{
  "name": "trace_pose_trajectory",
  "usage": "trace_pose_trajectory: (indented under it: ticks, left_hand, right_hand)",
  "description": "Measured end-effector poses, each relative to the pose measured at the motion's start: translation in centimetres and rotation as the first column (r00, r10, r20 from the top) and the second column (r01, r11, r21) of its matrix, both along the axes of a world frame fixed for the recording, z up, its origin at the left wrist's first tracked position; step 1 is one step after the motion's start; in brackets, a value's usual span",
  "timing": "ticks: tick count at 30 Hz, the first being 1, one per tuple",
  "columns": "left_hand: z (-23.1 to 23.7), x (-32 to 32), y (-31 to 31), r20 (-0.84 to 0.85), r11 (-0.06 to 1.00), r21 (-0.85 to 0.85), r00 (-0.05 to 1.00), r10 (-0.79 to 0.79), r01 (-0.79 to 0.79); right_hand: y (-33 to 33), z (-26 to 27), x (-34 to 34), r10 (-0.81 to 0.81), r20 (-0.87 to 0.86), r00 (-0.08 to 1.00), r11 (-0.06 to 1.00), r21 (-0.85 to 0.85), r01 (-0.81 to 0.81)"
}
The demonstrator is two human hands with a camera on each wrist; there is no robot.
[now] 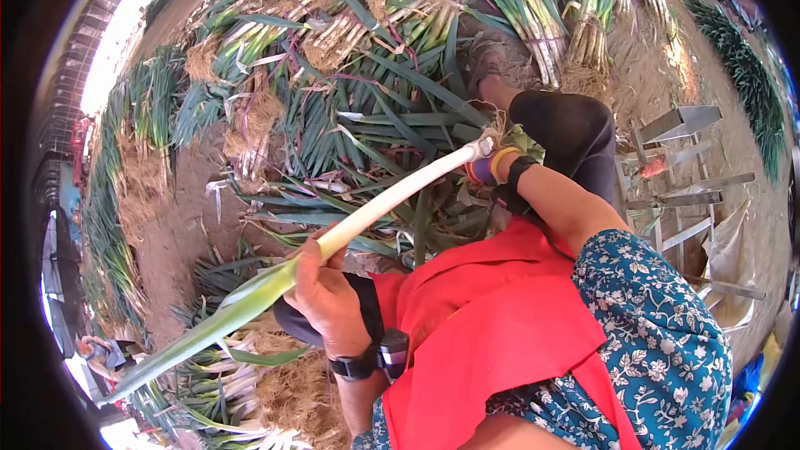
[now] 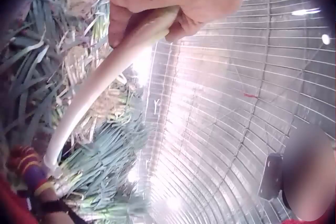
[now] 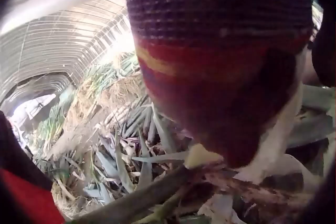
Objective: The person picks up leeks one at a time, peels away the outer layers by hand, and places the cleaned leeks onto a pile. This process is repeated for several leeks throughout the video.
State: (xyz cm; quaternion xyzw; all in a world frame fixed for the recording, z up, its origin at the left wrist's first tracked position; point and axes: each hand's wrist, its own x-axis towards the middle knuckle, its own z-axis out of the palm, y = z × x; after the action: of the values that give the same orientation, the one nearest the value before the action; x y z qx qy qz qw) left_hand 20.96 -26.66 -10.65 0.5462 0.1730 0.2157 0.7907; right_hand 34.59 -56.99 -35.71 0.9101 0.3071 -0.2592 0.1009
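Note:
My bare left hand grips a long leek where its white shaft turns green. The leaves trail to the lower left, and the rooty end lies at my right hand. In the left wrist view, the fingers wrap the leek from above. My right hand wears a knitted glove striped purple, red and yellow. Its fingers curl down round a pale, thin leek leaf, whose ends show beside the fist. Above the glove, the leek's white shaft crosses the right wrist view. The right fingertips are partly hidden.
Tied bundles of leeks and loose leaves cover the ground ahead. More leeks with shaggy roots lie at the lower left. A metal rack stands at the right, beyond the knee. Another person is far left.

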Motion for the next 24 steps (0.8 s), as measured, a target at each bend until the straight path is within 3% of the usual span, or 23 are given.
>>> trace_pose_trajectory:
  ticks: [4,11,22,24]
  left_hand:
    - [1.4,-0.7,-2.3,-0.015,0.993,0.061,0.995,-0.097,0.098]
    - [2.5,-1.9,-2.8,-0.003,0.978,0.099,0.983,-0.185,0.184]
    - [4.1,-3.7,-2.4,-0.091,0.949,0.256,0.982,-0.165,0.183]
    - [3.8,-3.8,-2.1,-0.088,0.909,0.346,0.973,-0.215,0.232]
  right_hand:
    - [-1.4,0.1,0.5,-0.128,0.0,0.992,0.988,0.084,0.128]
    - [-0.7,0.6,1.9,-0.182,0.026,0.983,0.945,0.28,0.168]
    - [0.4,0.6,2.6,-0.188,-0.014,0.982,0.916,0.357,0.181]
    - [0.6,0.8,2.8,-0.182,-0.02,0.983,0.917,0.359,0.177]
